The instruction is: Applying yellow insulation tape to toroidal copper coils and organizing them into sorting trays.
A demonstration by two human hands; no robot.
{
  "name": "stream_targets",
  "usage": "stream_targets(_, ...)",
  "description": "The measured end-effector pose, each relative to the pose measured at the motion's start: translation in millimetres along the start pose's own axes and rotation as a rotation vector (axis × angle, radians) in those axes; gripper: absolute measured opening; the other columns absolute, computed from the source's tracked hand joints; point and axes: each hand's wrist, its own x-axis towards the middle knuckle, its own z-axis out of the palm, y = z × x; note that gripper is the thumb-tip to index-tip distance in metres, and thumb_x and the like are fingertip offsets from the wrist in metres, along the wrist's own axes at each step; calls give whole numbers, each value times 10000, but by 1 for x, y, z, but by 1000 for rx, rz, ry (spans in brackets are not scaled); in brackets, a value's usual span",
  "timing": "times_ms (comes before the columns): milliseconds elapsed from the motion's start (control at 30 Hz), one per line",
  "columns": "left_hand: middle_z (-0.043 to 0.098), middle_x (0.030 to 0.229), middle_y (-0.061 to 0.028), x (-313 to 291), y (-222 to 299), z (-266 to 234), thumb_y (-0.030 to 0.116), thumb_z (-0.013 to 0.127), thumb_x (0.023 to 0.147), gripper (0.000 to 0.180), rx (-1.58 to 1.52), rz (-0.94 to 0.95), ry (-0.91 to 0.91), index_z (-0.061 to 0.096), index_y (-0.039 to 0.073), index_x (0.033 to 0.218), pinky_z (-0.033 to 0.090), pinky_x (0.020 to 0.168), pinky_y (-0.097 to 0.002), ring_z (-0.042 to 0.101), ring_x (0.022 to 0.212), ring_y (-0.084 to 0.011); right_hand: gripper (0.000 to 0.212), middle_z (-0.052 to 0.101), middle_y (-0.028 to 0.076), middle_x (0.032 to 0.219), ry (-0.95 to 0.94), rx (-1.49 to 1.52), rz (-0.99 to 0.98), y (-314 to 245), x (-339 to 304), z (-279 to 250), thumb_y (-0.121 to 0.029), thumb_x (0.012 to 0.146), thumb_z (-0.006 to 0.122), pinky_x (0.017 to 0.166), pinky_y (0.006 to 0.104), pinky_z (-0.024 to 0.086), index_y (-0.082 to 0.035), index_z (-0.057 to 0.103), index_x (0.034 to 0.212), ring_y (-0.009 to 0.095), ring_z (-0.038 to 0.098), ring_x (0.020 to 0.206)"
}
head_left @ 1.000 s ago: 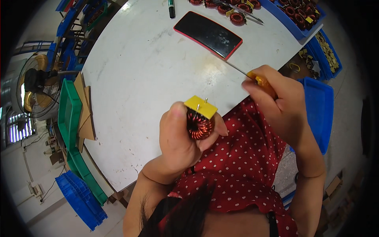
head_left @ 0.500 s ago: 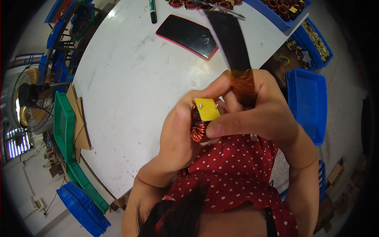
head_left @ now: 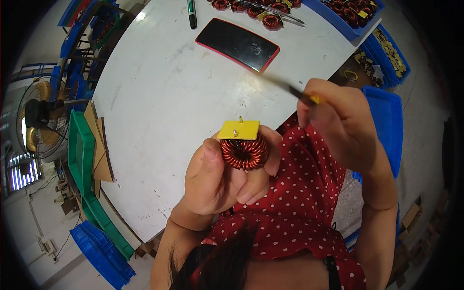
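Observation:
My left hand is closed round a copper-wound toroidal coil, its ring face turned toward me. On top of the coil lies a square yellow plate, with two short metal pins standing up from it. Off to the right and a little higher, my right hand grips a flat dark blade. The blade is seen edge-on, blurred by motion, and points up and left. It is apart from the coil; its tape-wrapped handle is mostly hidden in my fingers.
On the white table lie a red-edged phone, a green marker, several loose coils and tweezers. Blue bins of parts stand at the far right. Green trays and a fan are at left.
My right hand has let go of the coil and moved right with the blade, which has swung from upright to leftward. My left hand now holds the coil alone, turned so its ring face shows.

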Motion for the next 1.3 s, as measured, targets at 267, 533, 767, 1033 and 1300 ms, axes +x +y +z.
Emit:
stream_targets(267,454,645,-48,0,3,-4,580,269,933,707,60,29,-91,440,-83,1110,227,331,-183,239,350,-11,283,447,89,552,-164,-375,-158,-5,-3,-11,-276,786,658,459,310,354,-12,562,754,255,480,476)
stream_targets(533,496,687,-94,-5,6,-3,562,338,925,667,369,108,41,430,-71,1114,277,440,-205,286,455,-42,316,494,83,569,-97,-690,-217,-12,-5,-9,-240,643,762,452,324,370,-36,531,714,264,514,493)
stream_targets(767,468,635,-56,-6,8,-5,588,274,926,711,102,-36,27,443,-97,1016,283,433,-202,283,458,-34,316,499,84,587,118,-780,-307,3,-4,4,-239,642,760,455,321,384,-40,528,724,268,519,498)
stream_targets(1033,373,548,2,-4,8,3,571,187,946,700,-7,-26,85,480,-62,883,231,387,-200,223,402,-30,301,502,91,582,-159,-462,-172,-8,-4,-12,-227,653,762,457,312,372,-39,533,712,254,533,508)
stream_targets(1300,390,570,-4,-1,14,0,515,163,971,655,-515,-243,12,498,-37,859,218,382,-222,217,395,-53,295,484,81,565,110,-761,-220,-6,-3,0,-225,660,754,456,300,362,-35,531,703,236,494,471)
